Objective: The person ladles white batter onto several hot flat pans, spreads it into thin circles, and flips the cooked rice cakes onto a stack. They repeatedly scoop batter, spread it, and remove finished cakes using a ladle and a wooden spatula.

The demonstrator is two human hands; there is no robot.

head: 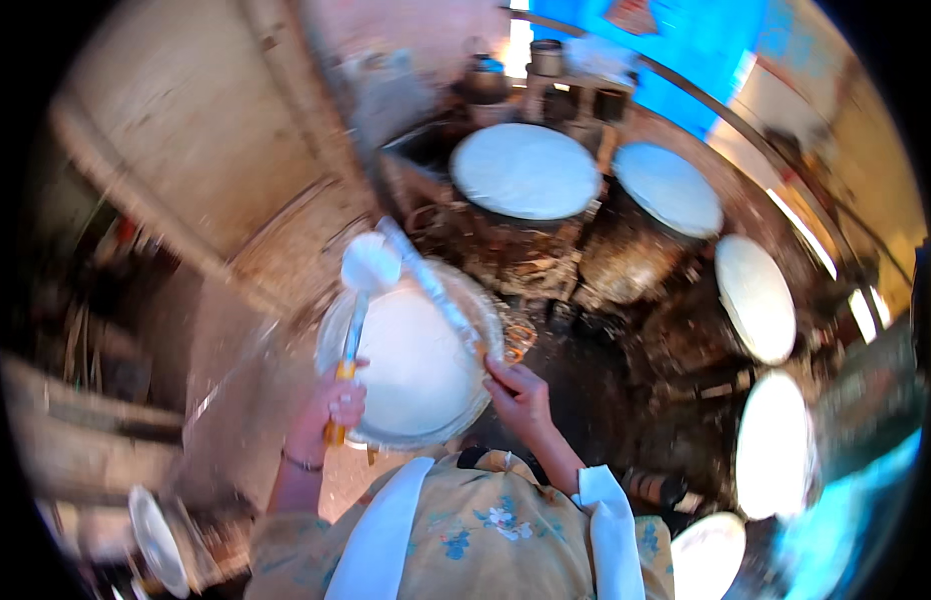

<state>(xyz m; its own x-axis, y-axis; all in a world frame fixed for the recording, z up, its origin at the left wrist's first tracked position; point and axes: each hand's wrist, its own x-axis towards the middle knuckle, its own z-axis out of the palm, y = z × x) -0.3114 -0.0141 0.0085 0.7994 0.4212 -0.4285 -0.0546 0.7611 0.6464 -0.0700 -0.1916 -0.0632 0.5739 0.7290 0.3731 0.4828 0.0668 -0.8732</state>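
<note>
Before me stands a wide round basin [494, 304] holding a smooth white batter-like liquid [413, 367]. My left hand [344, 405] grips the yellow handle of a ladle [369, 262], whose round, white-coated head is raised over the basin's left far rim. Between the thumb and fingers of my right hand [524, 401] is the near end of a long flat stick [433, 289], smeared with white. The stick slants over the basin to beyond its far rim. Ladle head and stick tip are close together, both blurred; I cannot tell whether they touch.
Large round white-topped stoves [525, 171] curve from ahead to the right, their bodies blackened; whether the tops are lids or batter is unclear. A kettle [486, 81] and a metal pot [546, 58] stand at the back. A white dish [158, 541] is at lower left.
</note>
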